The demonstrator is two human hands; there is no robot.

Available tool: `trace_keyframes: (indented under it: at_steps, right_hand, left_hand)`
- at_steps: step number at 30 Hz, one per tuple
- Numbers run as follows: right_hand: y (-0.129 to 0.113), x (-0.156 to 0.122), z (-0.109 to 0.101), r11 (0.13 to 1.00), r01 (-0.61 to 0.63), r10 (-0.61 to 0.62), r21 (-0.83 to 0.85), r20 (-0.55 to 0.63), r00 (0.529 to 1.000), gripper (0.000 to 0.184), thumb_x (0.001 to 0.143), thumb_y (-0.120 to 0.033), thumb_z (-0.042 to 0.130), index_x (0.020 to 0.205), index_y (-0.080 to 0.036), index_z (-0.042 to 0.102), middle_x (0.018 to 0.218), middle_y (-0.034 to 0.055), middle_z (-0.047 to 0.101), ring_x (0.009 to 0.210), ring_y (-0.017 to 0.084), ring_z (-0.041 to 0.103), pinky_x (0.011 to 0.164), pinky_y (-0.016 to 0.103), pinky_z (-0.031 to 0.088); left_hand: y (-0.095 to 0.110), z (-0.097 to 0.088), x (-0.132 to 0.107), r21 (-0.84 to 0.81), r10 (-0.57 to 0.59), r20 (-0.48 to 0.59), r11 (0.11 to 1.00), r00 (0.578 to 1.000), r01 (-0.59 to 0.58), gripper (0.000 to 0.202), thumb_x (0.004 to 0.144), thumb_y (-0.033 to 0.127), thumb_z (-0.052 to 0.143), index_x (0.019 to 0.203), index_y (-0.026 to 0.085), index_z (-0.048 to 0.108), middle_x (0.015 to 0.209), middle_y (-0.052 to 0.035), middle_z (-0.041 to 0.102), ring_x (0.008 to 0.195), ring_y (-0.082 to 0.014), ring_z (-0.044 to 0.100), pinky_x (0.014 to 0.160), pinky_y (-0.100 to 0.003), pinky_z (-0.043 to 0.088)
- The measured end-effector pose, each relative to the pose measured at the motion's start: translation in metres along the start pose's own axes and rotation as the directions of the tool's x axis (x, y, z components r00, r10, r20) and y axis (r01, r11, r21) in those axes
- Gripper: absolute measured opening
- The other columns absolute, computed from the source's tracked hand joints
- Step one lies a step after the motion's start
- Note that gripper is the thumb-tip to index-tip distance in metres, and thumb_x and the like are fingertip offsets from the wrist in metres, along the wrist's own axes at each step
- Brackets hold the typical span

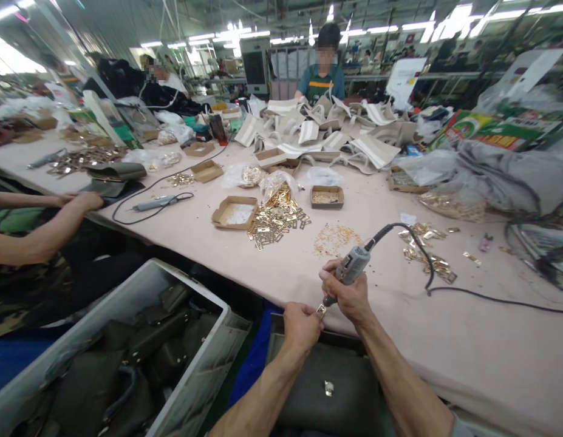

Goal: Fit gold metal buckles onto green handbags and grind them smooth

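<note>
Fingers of your right hand (349, 294) are wrapping tight around the grey electric driver (351, 267), tilting it down so its tip is meeting the small gold fitting (320, 311) at the table's near edge. Your left hand (300, 325) is pinching that fitting between thumb and fingertips, steadying it just above the dark bag (327, 388) lying in your lap, where another metal plate is glinting. The driver's black cord (427, 267) is looping back across the pale, smooth tabletop (467, 340), trailing clear of your wrists. Shiny flat brass pieces (276, 221) are spilling from a crinkled plastic bag near shallow cardboard trays (235, 212). Beside you, another person's arm (48, 227) is resting over dark fabric.
</note>
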State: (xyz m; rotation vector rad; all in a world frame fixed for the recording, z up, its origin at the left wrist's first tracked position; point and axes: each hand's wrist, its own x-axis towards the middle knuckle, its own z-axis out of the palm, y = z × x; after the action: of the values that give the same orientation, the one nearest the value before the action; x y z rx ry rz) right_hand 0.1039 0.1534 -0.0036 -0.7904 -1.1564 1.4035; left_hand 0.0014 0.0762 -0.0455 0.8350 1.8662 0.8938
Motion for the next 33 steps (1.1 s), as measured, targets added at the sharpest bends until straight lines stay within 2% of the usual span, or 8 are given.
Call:
trace_keyframes:
  at_steps: [6,10,13,17,20,25,30,33]
  right_hand:
    - [-0.014,-0.002,-0.010,0.980,0.024,-0.030,0.196,0.028,0.999,0.024,0.078,-0.024,0.084,0.094,-0.021,0.066,0.058,-0.0068,0.054,0.041,0.008,0.044,0.044,0.026,0.043]
    - [-0.046,0.001,-0.024,0.945,0.172,-0.146,0.279,-0.111,0.983,0.024,0.080,-0.024,0.082,0.098,-0.022,0.065,0.056,-0.0074,0.052,0.046,0.008,0.045,0.052,0.027,0.046]
    - [-0.063,0.004,-0.039,0.935,0.226,-0.178,0.274,-0.188,0.966,0.024,0.080,-0.023,0.082,0.098,-0.022,0.065,0.057,-0.0068,0.052,0.048,0.009,0.045,0.053,0.027,0.045]
    - [-0.066,0.003,-0.057,0.934,0.231,-0.162,0.273,-0.253,0.954,0.023,0.080,-0.022,0.082,0.096,-0.022,0.065,0.057,-0.0064,0.052,0.049,0.009,0.045,0.054,0.026,0.044]
    - [-0.062,0.002,-0.063,0.932,0.235,-0.150,0.276,-0.295,0.944,0.024,0.079,-0.022,0.083,0.095,-0.021,0.065,0.058,-0.0060,0.052,0.050,0.009,0.044,0.053,0.026,0.044]
    - [-0.061,0.006,-0.062,0.928,0.232,-0.127,0.293,-0.338,0.933,0.024,0.077,-0.024,0.084,0.092,-0.020,0.066,0.059,-0.0054,0.053,0.050,0.009,0.044,0.053,0.026,0.044]
    - [-0.073,0.018,-0.082,0.921,0.271,-0.141,0.279,-0.411,0.901,0.030,0.074,-0.029,0.087,0.090,-0.019,0.064,0.063,-0.0057,0.053,0.051,0.008,0.044,0.053,0.025,0.045]
    - [-0.068,0.041,-0.075,0.898,0.262,-0.086,0.354,-0.443,0.892,0.035,0.072,-0.029,0.090,0.092,-0.020,0.062,0.070,-0.0058,0.057,0.052,0.007,0.046,0.055,0.024,0.048]
  left_hand:
    - [-0.002,0.004,-0.001,-0.004,0.014,-0.002,1.000,1.000,-0.014,0.026,0.076,0.024,0.072,0.053,0.013,0.071,0.043,-0.0044,0.061,0.043,-0.0151,0.055,0.046,-0.025,0.036]
    - [0.001,0.001,-0.011,-0.007,0.047,0.008,0.999,0.999,-0.047,0.019,0.080,0.019,0.067,0.063,0.012,0.074,0.056,-0.0069,0.071,0.049,-0.0160,0.061,0.049,-0.025,0.039]
    - [0.005,-0.003,-0.023,0.092,0.208,-0.011,0.974,0.978,-0.206,0.017,0.083,0.013,0.061,0.072,0.015,0.075,0.068,-0.0078,0.075,0.062,-0.0191,0.069,0.058,-0.026,0.044]
    - [0.001,0.003,-0.035,0.443,0.545,-0.039,0.761,0.838,-0.475,0.021,0.090,0.009,0.053,0.092,0.014,0.073,0.083,-0.0112,0.076,0.079,-0.0243,0.072,0.071,-0.030,0.049]
    - [-0.009,0.011,-0.036,0.668,0.633,0.002,0.575,0.775,-0.472,0.023,0.092,0.008,0.052,0.108,0.010,0.069,0.091,-0.0148,0.074,0.079,-0.0260,0.071,0.070,-0.032,0.051]
    - [-0.014,0.018,-0.032,0.823,0.622,0.105,0.384,0.776,-0.419,0.018,0.094,0.007,0.051,0.103,0.009,0.067,0.086,-0.0126,0.070,0.069,-0.0247,0.069,0.061,-0.031,0.052]
    - [-0.014,0.027,-0.036,0.807,0.614,0.127,0.393,0.779,-0.441,0.019,0.095,0.009,0.050,0.105,0.009,0.067,0.088,-0.0123,0.069,0.067,-0.0242,0.069,0.060,-0.032,0.054]
    - [-0.018,0.004,-0.031,0.796,0.633,0.069,0.431,0.771,-0.425,0.021,0.096,0.015,0.055,0.114,0.012,0.066,0.097,-0.0113,0.069,0.071,-0.0213,0.069,0.062,-0.031,0.055]
